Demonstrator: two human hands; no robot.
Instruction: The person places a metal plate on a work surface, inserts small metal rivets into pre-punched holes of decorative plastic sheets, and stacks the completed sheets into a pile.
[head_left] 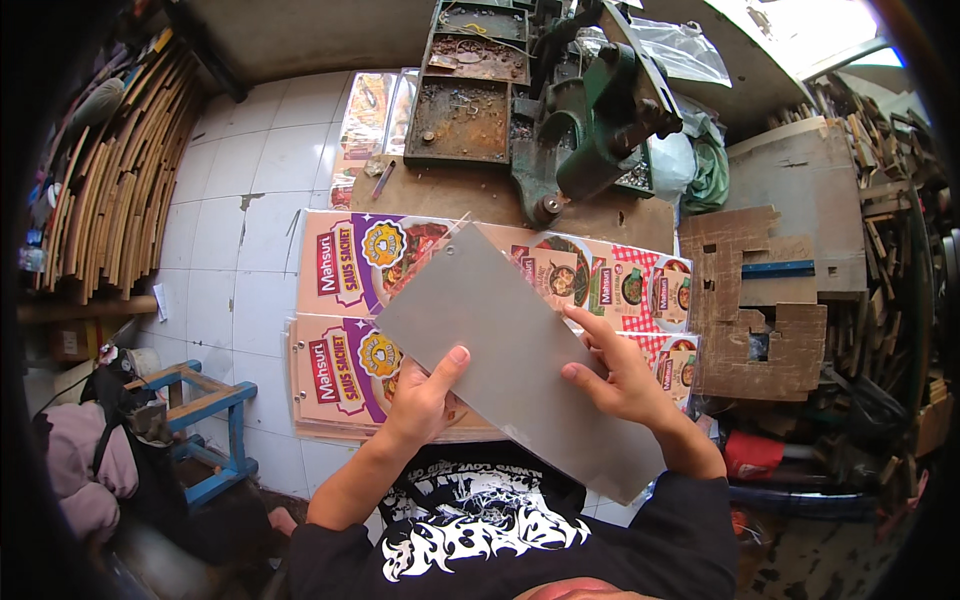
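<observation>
A flat rectangular grey sheet [510, 350] is held slantwise in front of me, its far corner pointing up and left. Near that corner are small round marks that look like holes. My left hand [425, 400] grips the left edge, thumb on top and fingers hidden underneath. On the right edge my right hand [620, 375] closes, with its thumb and fingers seen on the upper side. Below the sheet lie printed food-picture panels [340, 270], peach and purple, in two overlapping rows; the sheet covers their middle.
Beyond the panels, a green press-like machine [590, 130] stands on a brown board beside a rusty compartment tray [460, 120]. A pen [383, 180] lies near the tray. A cut-out wooden board [740, 340] is at right, a blue stool frame [215, 440] at left. Wood strips [120, 170] lean at far left.
</observation>
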